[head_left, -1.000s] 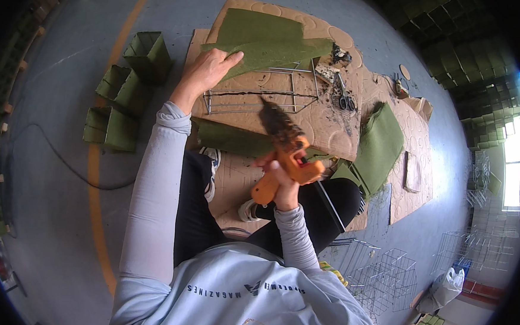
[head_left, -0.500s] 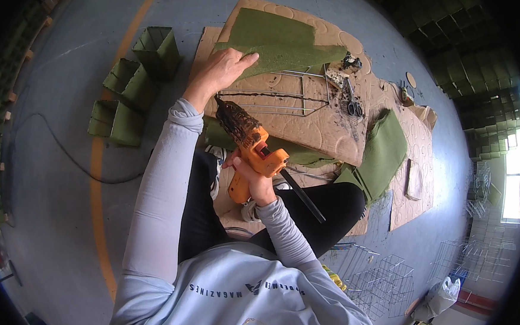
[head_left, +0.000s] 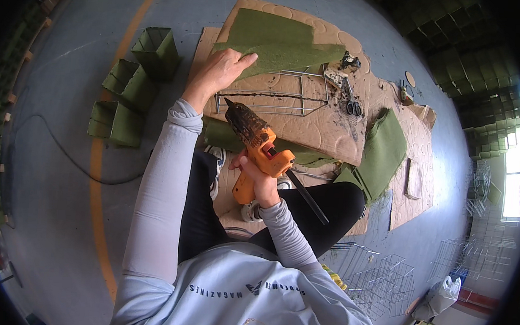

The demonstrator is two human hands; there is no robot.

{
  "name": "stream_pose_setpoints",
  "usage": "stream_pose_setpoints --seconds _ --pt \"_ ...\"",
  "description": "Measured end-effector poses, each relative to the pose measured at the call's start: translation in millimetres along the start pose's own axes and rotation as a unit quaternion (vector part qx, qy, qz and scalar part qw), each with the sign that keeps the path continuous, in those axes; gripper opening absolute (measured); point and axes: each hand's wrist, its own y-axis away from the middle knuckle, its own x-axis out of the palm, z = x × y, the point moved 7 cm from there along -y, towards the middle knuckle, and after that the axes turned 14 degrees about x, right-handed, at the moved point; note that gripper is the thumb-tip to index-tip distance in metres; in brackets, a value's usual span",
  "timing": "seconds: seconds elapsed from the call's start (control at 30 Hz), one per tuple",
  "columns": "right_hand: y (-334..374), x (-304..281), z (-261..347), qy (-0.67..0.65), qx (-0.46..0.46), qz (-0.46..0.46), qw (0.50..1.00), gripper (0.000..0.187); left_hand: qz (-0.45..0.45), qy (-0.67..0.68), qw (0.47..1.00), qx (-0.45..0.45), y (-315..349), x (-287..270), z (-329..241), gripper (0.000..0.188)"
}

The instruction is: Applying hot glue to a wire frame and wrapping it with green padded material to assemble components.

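My left hand [head_left: 221, 71] grips the near edge of a green felt sheet [head_left: 272, 32], which lies folded back over part of a wire frame [head_left: 303, 95]. Along one wire of that frame runs a dark line of glue [head_left: 264, 96]. My right hand [head_left: 263, 183] is wrapped round an orange hot glue gun [head_left: 275, 157] with a blackened, crusted front. Its nozzle points up and left, just on the near side of the frame's left end. A black glue stick [head_left: 310, 196] sticks out of its back.
Scissors [head_left: 354, 106] and dark glue residue lie at the right of the cardboard-topped work surface [head_left: 333, 134]. Green felt pieces [head_left: 386, 149] hang beside it. Several green felt boxes [head_left: 156, 52] stand on the floor at left; bare wire frames [head_left: 383, 283] lie at lower right.
The glue gun has shifted slightly right, and its nozzle has drawn away from the left end of the wire frame. My left hand has barely moved on the felt.
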Motion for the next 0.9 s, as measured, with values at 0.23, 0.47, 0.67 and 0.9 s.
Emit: stream_pose_setpoints --seconds 0.23,0.47,0.67,0.9 --pt "12 -15 5 -0.063 -0.046 0.001 0.997 0.016 0.005 -0.001 1.000 -0.001 2 -4 -5 0.062" --pt "13 -35 13 -0.071 -0.051 -0.064 0.994 0.021 0.007 0.003 1.000 -0.009 0 0 0 0.063" --pt "16 -38 7 -0.069 -0.035 -0.065 0.995 0.020 0.005 0.009 1.000 -0.018 1 0 2 0.064" --pt "13 -35 11 -0.090 -0.051 -0.040 0.994 0.015 0.006 -0.003 1.000 -0.015 1 -2 1 0.063"
